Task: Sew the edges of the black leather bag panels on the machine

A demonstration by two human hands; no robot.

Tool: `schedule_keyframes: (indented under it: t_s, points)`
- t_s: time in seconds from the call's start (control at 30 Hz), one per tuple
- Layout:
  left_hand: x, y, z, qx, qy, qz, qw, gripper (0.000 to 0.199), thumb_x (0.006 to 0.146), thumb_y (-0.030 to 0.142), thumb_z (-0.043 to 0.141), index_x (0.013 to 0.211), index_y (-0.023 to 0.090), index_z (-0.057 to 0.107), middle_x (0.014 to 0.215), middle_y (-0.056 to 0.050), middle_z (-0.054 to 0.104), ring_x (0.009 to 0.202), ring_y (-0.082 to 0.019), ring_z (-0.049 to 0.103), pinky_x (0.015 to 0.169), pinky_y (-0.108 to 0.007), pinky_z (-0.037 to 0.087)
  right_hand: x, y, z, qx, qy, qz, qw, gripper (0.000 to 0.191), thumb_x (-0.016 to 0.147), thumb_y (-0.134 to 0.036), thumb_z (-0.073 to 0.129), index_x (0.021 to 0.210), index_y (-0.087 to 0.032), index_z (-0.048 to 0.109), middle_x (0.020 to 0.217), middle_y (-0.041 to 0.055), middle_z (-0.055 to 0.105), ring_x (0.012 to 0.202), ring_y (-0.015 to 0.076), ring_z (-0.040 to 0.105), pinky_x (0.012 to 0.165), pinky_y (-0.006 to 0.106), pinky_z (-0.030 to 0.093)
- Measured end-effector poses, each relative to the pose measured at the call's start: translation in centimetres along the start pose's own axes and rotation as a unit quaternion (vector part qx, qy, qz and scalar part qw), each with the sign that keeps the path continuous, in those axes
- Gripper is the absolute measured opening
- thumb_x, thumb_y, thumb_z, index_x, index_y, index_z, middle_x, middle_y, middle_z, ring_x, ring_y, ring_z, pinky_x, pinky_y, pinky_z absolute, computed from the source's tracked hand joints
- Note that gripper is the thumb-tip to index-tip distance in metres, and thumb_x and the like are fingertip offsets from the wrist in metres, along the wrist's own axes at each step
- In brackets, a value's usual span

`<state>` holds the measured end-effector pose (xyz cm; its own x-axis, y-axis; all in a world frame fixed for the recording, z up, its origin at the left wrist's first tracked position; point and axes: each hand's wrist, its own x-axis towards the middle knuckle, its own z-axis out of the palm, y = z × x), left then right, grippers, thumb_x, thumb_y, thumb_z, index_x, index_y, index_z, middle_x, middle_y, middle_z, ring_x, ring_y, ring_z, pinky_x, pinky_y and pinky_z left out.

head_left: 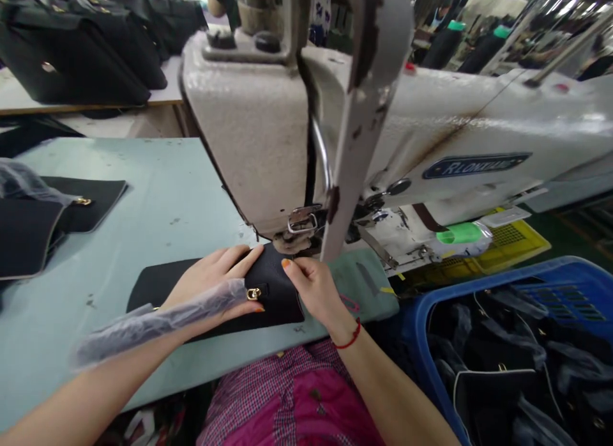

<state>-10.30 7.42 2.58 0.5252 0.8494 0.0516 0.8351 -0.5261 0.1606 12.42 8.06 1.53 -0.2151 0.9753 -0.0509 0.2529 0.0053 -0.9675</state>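
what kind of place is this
Probably a bag factory or leather-goods workshop: an industrial-looking sewing machine stands over the worktable, finished-looking black handbags line a bench behind, and a blue basket holds more black pieces with plastic-wrapped parts.

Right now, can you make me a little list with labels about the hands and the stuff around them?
Left hand: open, resting on the black piece
Right hand: seems to pinch that piece's edge
Machine: worn white sewing machine, close above the piece
Strap: plastic-wrapped strap, over the left forearm
Shiny bit: gold-coloured clasp
Basket: blue basket at right, holding more black pieces
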Motion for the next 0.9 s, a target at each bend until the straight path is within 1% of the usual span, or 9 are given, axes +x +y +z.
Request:
schedule_keyframes:
  t_s: [0.13, 0.23, 0.3, 0.4, 0.47, 0.53, 0.67, 0.8, 0.9]
  points:
    - [-0.1, 1.6, -0.9, 0.037, 0.006, -0.027, 0.999, 0.092, 0.079, 0.077, 0.048, 0.148, 0.017, 0.041, 0.129, -0.017, 0.057, 0.106, -0.035, 0.058, 0.09, -0.045, 0.048, 0.6, -0.3, -0.7, 0.021, -0.028, 0.02, 0.999, 0.045, 0.091, -0.046, 0.05, 0.058, -0.019, 0.036, 0.06, -0.0034, 0.027, 0.057, 0.0091, 0.028, 0.052, 0.025, 0.021]
    - [0.0, 2.4, -1.2, 0.058, 0.009, -0.051, 0.997, 0.092, 0.079, 0.078, 0.047, 0.149, 0.018, 0.04, 0.123, -0.017, 0.06, 0.101, -0.035, 0.059, 0.086, -0.045, 0.048, 0.8, -0.8, -1.2, 0.018, -0.032, 0.017, 0.999, 0.045, 0.091, -0.044, 0.05, 0.058, -0.019, 0.034, 0.06, -0.0033, 0.028, 0.058, 0.0094, 0.029, 0.052, 0.025, 0.021]
    - [0.2, 2.6, -1.3, 0.068, 0.008, -0.06, 0.996, 0.093, 0.079, 0.078, 0.046, 0.149, 0.018, 0.04, 0.123, -0.017, 0.06, 0.101, -0.035, 0.059, 0.086, -0.045, 0.048, 0.4, -0.9, -1.6, 0.009, -0.032, 0.002, 0.999, 0.045, 0.093, -0.043, 0.049, 0.059, -0.019, 0.033, 0.061, -0.0034, 0.028, 0.058, 0.0094, 0.029, 0.053, 0.025, 0.022]
    - [0.3, 2.7, -1.4, 0.084, 0.003, -0.061, 0.995, 0.092, 0.08, 0.078, 0.044, 0.149, 0.017, 0.04, 0.123, -0.018, 0.059, 0.101, -0.036, 0.058, 0.085, -0.045, 0.048, -1.7, -0.2, -2.1, -0.009, -0.045, -0.018, 0.999, 0.046, 0.097, -0.045, 0.046, 0.062, -0.019, 0.032, 0.062, -0.0038, 0.029, 0.058, 0.0094, 0.03, 0.054, 0.025, 0.022]
    - [0.4, 2.7, -1.4, 0.095, -0.001, -0.062, 0.994, 0.09, 0.08, 0.077, 0.045, 0.148, 0.018, 0.042, 0.121, -0.018, 0.06, 0.101, -0.036, 0.058, 0.083, -0.045, 0.048, -3.6, 1.1, -2.3, -0.037, -0.053, -0.025, 0.998, 0.045, 0.099, -0.045, 0.043, 0.063, -0.019, 0.035, 0.061, -0.0036, 0.034, 0.058, 0.0097, 0.033, 0.055, 0.025, 0.024]
    - [0.4, 2.7, -1.4, 0.101, -0.003, -0.064, 0.993, 0.086, 0.081, 0.075, 0.047, 0.146, 0.018, 0.044, 0.121, -0.017, 0.06, 0.102, -0.036, 0.057, 0.084, -0.045, 0.048, -5.2, 2.7, -2.3, -0.067, -0.056, -0.032, 0.996, 0.043, 0.1, -0.044, 0.041, 0.066, -0.019, 0.042, 0.062, -0.0023, 0.044, 0.059, 0.0104, 0.041, 0.056, 0.024, 0.027]
    - [0.5, 3.1, -1.6, 0.104, -0.009, -0.067, 0.992, 0.08, 0.082, 0.074, 0.048, 0.14, 0.019, 0.051, 0.124, -0.018, 0.058, 0.104, -0.036, 0.056, 0.088, -0.046, 0.046, -6.5, 5.0, -2.0, -0.106, -0.04, -0.054, 0.992, 0.044, 0.101, -0.042, 0.04, 0.065, -0.018, 0.046, 0.061, 0.0009, 0.054, 0.058, 0.0121, 0.05, 0.056, 0.025, 0.03]
    - [0.8, 3.2, -2.4, 0.103, -0.032, -0.074, 0.991, 0.073, 0.085, 0.072, 0.045, 0.131, 0.017, 0.059, 0.128, -0.018, 0.056, 0.105, -0.035, 0.055, 0.09, -0.045, 0.043, -6.2, 4.9, -1.6, -0.062, -0.044, -0.035, 0.997, 0.044, 0.101, -0.041, 0.042, 0.065, -0.018, 0.053, 0.063, 0.0036, 0.064, 0.06, 0.0134, 0.061, 0.056, 0.023, 0.037]
    - [1.3, 2.5, -2.7, 0.085, -0.041, -0.072, 0.993, 0.075, 0.085, 0.073, 0.042, 0.13, 0.016, 0.06, 0.127, -0.019, 0.056, 0.107, -0.036, 0.054, 0.092, -0.047, 0.042, -5.8, 4.3, -1.4, -0.017, -0.051, -0.008, 0.999, 0.044, 0.101, -0.041, 0.044, 0.067, -0.017, 0.058, 0.065, 0.0052, 0.07, 0.061, 0.014, 0.066, 0.057, 0.021, 0.043]
